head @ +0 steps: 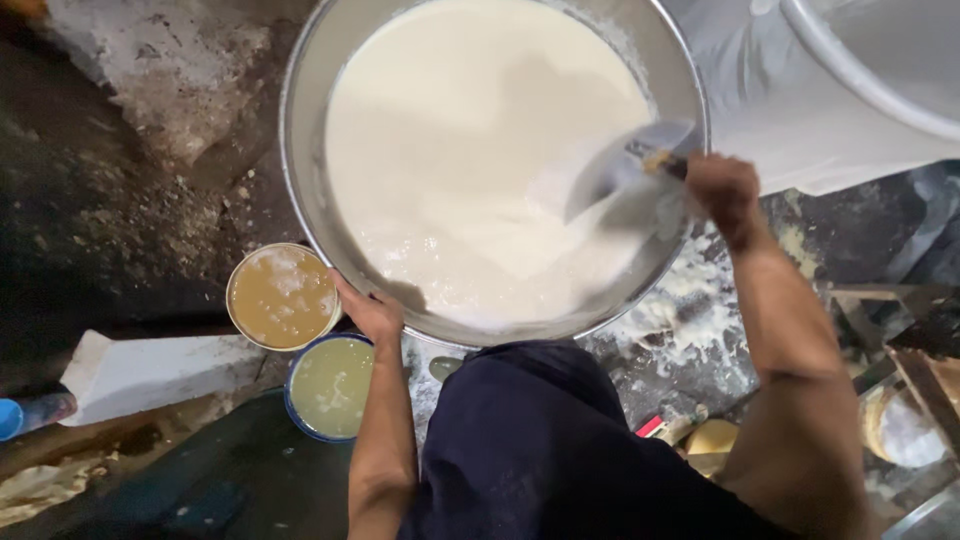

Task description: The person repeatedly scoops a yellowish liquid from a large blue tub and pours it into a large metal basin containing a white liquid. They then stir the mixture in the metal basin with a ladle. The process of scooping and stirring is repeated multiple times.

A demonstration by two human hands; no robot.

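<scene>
Metal basin [300, 150] of white batter: left hand [372, 315] grips rim to steady it; right hand [722, 190] fingers clenched on scoop [625, 165].

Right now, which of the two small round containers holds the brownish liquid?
The upper container, with a pale rim, left of the left hand. The blue-rimmed container below it holds a pale greenish liquid.

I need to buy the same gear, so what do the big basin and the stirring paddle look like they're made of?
The big basin looks like bare metal, perhaps steel or aluminium: a grey, dully shining wall with a thin rolled rim. The left hand grips that rim. The paddle in the right hand has a pale blade smeared with the creamy batter, so plastic or metal cannot be told.
</scene>
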